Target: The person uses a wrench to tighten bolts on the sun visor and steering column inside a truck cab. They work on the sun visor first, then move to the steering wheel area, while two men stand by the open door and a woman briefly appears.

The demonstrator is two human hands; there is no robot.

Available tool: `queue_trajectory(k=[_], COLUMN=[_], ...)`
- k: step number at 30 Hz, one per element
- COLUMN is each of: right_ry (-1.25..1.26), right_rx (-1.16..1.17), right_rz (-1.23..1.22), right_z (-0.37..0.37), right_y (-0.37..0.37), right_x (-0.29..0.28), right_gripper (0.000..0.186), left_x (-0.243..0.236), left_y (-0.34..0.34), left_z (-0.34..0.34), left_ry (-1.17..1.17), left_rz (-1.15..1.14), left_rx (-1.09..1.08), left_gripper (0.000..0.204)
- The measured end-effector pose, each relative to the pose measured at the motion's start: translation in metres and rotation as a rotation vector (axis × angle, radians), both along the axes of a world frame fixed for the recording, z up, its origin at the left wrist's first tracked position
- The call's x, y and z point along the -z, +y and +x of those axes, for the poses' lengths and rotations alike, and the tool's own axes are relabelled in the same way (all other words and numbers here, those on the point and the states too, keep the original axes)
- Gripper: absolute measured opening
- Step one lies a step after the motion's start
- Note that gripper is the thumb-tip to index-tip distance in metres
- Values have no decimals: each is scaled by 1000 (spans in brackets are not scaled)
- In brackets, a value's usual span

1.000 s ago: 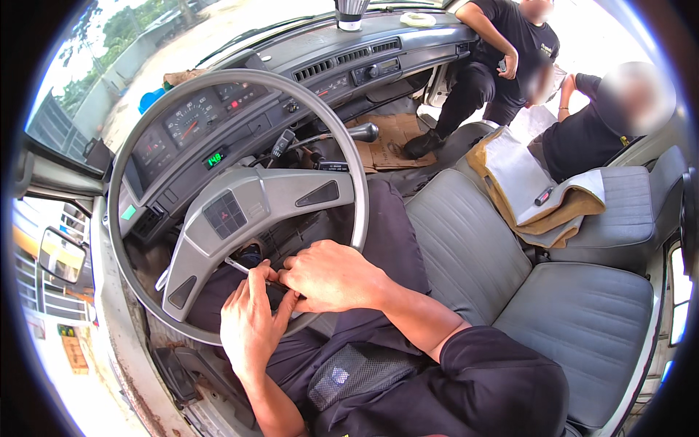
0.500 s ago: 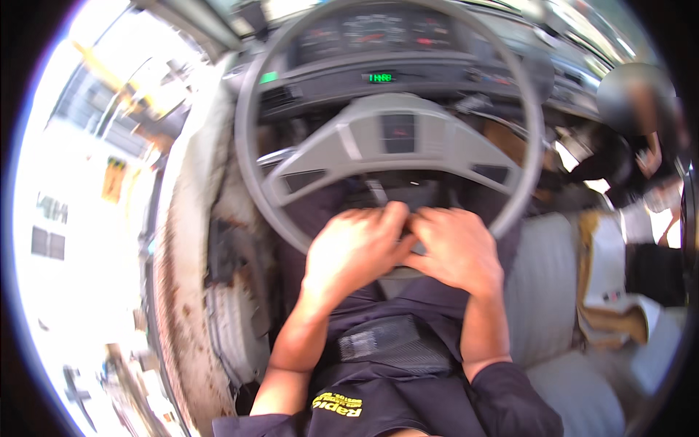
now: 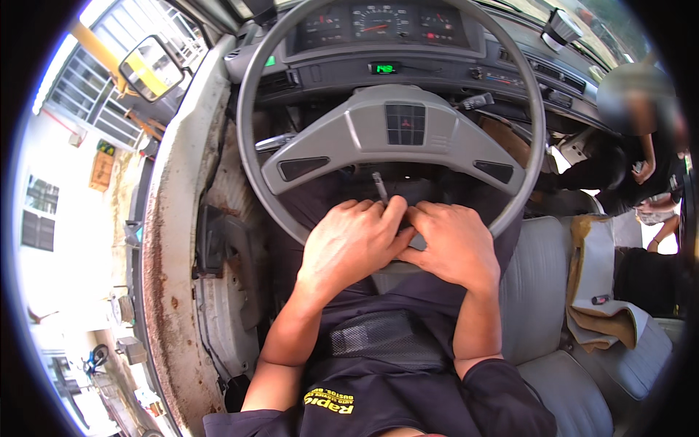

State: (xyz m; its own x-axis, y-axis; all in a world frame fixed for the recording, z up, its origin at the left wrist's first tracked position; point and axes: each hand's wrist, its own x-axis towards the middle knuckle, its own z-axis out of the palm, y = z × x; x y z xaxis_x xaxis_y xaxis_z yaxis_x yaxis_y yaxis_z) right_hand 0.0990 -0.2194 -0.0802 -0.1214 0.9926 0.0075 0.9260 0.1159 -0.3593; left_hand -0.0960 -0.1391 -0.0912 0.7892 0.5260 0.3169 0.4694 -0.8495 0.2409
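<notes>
A large grey steering wheel (image 3: 537,120) fills the upper middle of the head view. My left hand (image 3: 351,242) and my right hand (image 3: 456,245) rest side by side at its lowest part. Both are closed over the bottom of the rim, with the thumbs pointing toward each other and nearly meeting. The fingertips are hidden beyond the rim. Just past my left hand, a thin metal lever (image 3: 379,186) shows below the wheel's hub.
Behind the wheel is the dashboard (image 3: 429,69) with gauges and a small green display. A rusty door frame (image 3: 171,306) and a side mirror (image 3: 151,68) border the left. Grey seats (image 3: 539,284) and a folded mat (image 3: 608,320) lie right, where another person (image 3: 644,156) leans in.
Both hands keep their place on the wheel's lower rim. The scene outside on the left has shifted a little, and the blur has cleared.
</notes>
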Motion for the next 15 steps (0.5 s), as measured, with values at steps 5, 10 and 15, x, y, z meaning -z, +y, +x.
queue_trajectory(k=[5,10,15], right_ry=[-40,-34,-41], right_rx=[7,11,7], right_rz=[7,-30,-1], right_z=[0,-1,1], right_y=[-2,0,0], right_x=[0,-1,2], right_gripper=[42,44,44], left_x=[2,1,1], left_y=[0,0,1], left_z=[2,0,1], left_ry=[-13,-9,0], left_rz=[-3,-6,43], left_rx=[1,1,21], left_gripper=[34,34,31])
